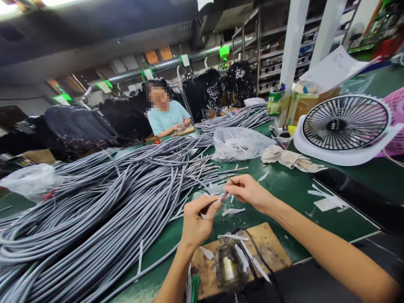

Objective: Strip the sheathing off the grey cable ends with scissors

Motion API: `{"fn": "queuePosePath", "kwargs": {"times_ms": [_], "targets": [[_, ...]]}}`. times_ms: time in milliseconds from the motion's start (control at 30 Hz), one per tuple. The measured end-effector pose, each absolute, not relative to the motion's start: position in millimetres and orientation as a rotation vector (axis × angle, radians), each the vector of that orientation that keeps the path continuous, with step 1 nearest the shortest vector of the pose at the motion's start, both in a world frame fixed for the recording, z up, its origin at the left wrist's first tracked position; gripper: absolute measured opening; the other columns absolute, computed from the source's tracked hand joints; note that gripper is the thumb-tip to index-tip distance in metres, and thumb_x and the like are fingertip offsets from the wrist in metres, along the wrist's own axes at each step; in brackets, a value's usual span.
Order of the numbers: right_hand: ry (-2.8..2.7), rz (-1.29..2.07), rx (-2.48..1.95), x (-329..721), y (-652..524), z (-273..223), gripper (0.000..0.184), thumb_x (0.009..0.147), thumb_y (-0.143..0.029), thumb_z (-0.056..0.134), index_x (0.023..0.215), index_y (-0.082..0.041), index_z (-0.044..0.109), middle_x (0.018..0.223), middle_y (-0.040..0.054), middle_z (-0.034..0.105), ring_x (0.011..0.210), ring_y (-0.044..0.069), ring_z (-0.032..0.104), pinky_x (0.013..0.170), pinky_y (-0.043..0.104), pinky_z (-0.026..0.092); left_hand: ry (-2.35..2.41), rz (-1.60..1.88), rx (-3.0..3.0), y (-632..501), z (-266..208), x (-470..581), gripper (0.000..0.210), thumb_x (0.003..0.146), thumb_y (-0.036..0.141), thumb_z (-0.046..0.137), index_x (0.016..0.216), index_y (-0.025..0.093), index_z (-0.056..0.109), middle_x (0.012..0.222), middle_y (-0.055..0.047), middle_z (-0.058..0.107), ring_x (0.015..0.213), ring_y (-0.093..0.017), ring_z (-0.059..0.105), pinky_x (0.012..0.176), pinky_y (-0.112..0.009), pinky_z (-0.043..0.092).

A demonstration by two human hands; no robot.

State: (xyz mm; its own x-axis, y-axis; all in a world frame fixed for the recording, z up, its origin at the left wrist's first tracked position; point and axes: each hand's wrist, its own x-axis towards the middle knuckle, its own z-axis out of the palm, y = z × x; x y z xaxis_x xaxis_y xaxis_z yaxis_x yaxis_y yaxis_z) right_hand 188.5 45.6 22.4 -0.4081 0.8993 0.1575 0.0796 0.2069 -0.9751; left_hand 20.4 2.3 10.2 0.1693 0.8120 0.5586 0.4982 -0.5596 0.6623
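Note:
In the head view, my left hand point(199, 215) is closed in a pinch on the end of a grey cable, mostly hidden by the fingers. Thin coloured wires point(225, 195), one of them orange-red, stick out of that end. Close beside it on the right, my right hand point(248, 190) pinches at the wires, its fingertips just above those of the left. A large bundle of grey cables point(126, 202) lies to the left of both hands. Below them is a wooden board point(268, 248) with a metal fixture point(229, 267) on it, strewn with white strips point(241, 256).
A co-worker point(168, 113) sits across the table behind the cables. A plastic bag point(240, 143), a cloth glove point(287, 159), a white fan point(344, 126) and a black flat object point(356, 193) lie to the right. A green-handled tool point(195, 288) is beside the board.

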Motion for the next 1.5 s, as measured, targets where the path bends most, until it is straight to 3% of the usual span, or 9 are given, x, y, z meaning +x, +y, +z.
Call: {"fn": "queuePosePath", "kwargs": {"times_ms": [200, 500, 633, 767, 900, 1067, 1267, 1400, 1500], "targets": [[-2.067, 0.719, -0.802, 190.7, 30.3, 26.8, 0.026, 0.081, -0.025, 0.049, 0.056, -0.015, 0.048, 0.05, -0.0063, 0.03, 0.048, 0.007, 0.026, 0.046, 0.021, 0.021, 1.403, 1.417, 1.718, 5.5, 8.5, 23.0, 0.026, 0.079, 0.035, 0.053, 0.074, 0.013, 0.066, 0.057, 0.001, 0.056, 0.051, -0.01, 0.046, 0.048, -0.02, 0.033], [-2.248, 0.349, -0.605, 182.0, 25.6, 16.7, 0.017, 0.084, -0.016, 0.043, 0.071, -0.015, 0.055, 0.065, 0.002, 0.054, 0.059, 0.011, 0.043, 0.056, 0.024, 0.032, 1.545, 1.416, 1.642, 10.6, 1.4, 29.8, 0.037, 0.083, 0.039, 0.044, 0.055, 0.015, 0.05, 0.048, 0.004, 0.04, 0.046, -0.008, 0.033, 0.046, -0.021, 0.026], [-2.172, 0.383, -0.586, 185.7, 24.4, 19.7, 0.017, 0.084, -0.017, 0.043, 0.071, -0.016, 0.054, 0.064, 0.0016, 0.054, 0.057, 0.011, 0.042, 0.055, 0.023, 0.032, 1.46, 1.247, 1.872, 10.8, -0.8, 31.1, 0.03, 0.081, 0.033, 0.048, 0.062, 0.014, 0.06, 0.053, 0.001, 0.05, 0.052, -0.01, 0.04, 0.051, -0.022, 0.03], [-1.922, 0.411, -0.915, 201.5, 41.1, 24.2, 0.02, 0.083, -0.023, 0.046, 0.065, -0.016, 0.05, 0.056, -0.0032, 0.044, 0.05, 0.008, 0.035, 0.05, 0.022, 0.028, 1.157, 0.993, 1.963, 8.1, 3.9, 27.2, 0.034, 0.083, 0.035, 0.046, 0.062, 0.013, 0.064, 0.052, 0.001, 0.048, 0.05, -0.009, 0.038, 0.049, -0.022, 0.028], [-1.982, 0.486, -1.018, 202.3, 53.4, 17.6, 0.021, 0.081, -0.023, 0.047, 0.062, -0.015, 0.051, 0.051, -0.0053, 0.039, 0.048, 0.007, 0.032, 0.047, 0.021, 0.025, 1.127, 1.273, 1.601, 11.8, 7.3, 16.8, 0.03, 0.082, 0.038, 0.047, 0.077, 0.012, 0.062, 0.05, 0.004, 0.039, 0.045, -0.006, 0.029, 0.043, -0.02, 0.021], [-2.19, 0.669, -0.8, 189.4, 45.0, 11.9, 0.022, 0.081, -0.027, 0.05, 0.064, -0.015, 0.056, 0.051, -0.0055, 0.039, 0.047, 0.006, 0.032, 0.046, 0.02, 0.025, 1.029, 1.506, 1.206, 21.1, 2.9, 10.8, 0.024, 0.082, 0.034, 0.048, 0.094, 0.014, 0.054, 0.049, 0.005, 0.044, 0.038, -0.003, 0.024, 0.039, -0.016, 0.016], [-1.9, 0.644, -0.908, 179.6, 44.1, 6.2, 0.039, 0.075, -0.042, 0.06, 0.102, -0.014, 0.057, 0.058, -0.0041, 0.047, 0.048, 0.008, 0.038, 0.047, 0.02, 0.031, 0.967, 1.402, 1.256, 17.0, 3.3, 16.7, 0.029, 0.084, 0.037, 0.045, 0.098, 0.013, 0.056, 0.05, 0.005, 0.047, 0.039, -0.003, 0.028, 0.039, -0.016, 0.02], [-2.057, 0.506, -0.813, 173.5, 44.1, -1.4, 0.022, 0.082, -0.032, 0.053, 0.073, -0.015, 0.063, 0.059, -0.0002, 0.055, 0.055, 0.01, 0.047, 0.054, 0.022, 0.034, 1.03, 1.295, 1.396, 15.1, 6.8, 13.6, 0.035, 0.077, 0.034, 0.056, 0.105, 0.013, 0.058, 0.059, 0.002, 0.055, 0.048, -0.007, 0.043, 0.047, -0.018, 0.033], [-2.071, 0.255, -0.8, 174.5, 41.9, -4.7, 0.023, 0.086, -0.026, 0.046, 0.073, -0.016, 0.062, 0.07, 0.0028, 0.057, 0.062, 0.011, 0.049, 0.058, 0.022, 0.033, 1.236, 1.225, 1.633, 17.0, 5.7, 11.3, 0.028, 0.075, 0.027, 0.059, 0.097, 0.012, 0.065, 0.075, -0.005, 0.065, 0.068, -0.014, 0.057, 0.063, -0.024, 0.043]]}}
